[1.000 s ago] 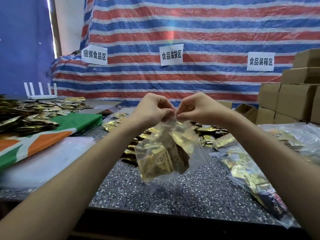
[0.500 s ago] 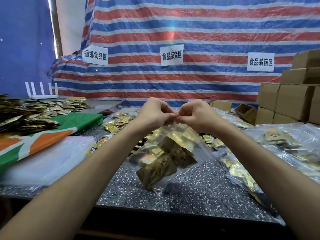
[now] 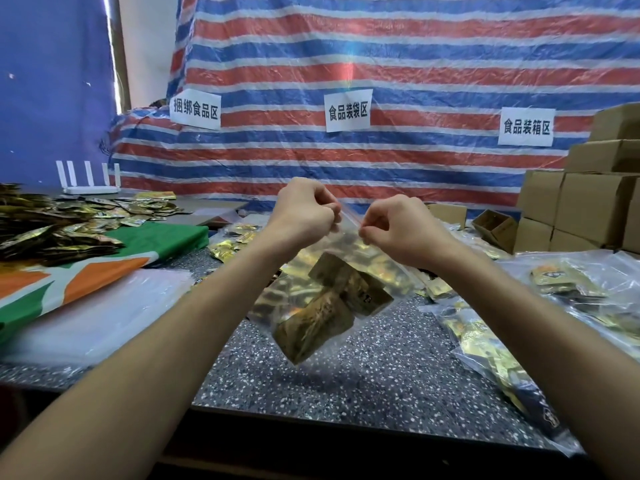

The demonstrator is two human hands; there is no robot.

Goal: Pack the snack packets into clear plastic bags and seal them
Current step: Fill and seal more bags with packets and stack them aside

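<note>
A clear plastic bag with several gold snack packets inside hangs above the speckled table. My left hand pinches the bag's top edge at its left end. My right hand pinches the same edge a little to the right. The bag tilts, its bottom corner pointing down to the left. Loose gold packets lie on the table behind the bag.
A heap of gold packets lies on a green, orange and white cloth at left, with flat clear bags beside it. Filled bags lie at right. Cardboard boxes are stacked at far right. A striped tarp hangs behind.
My two hands, close together at the bag's top before, have drawn apart along its edge. The bag has swung and now tilts more to the left.
</note>
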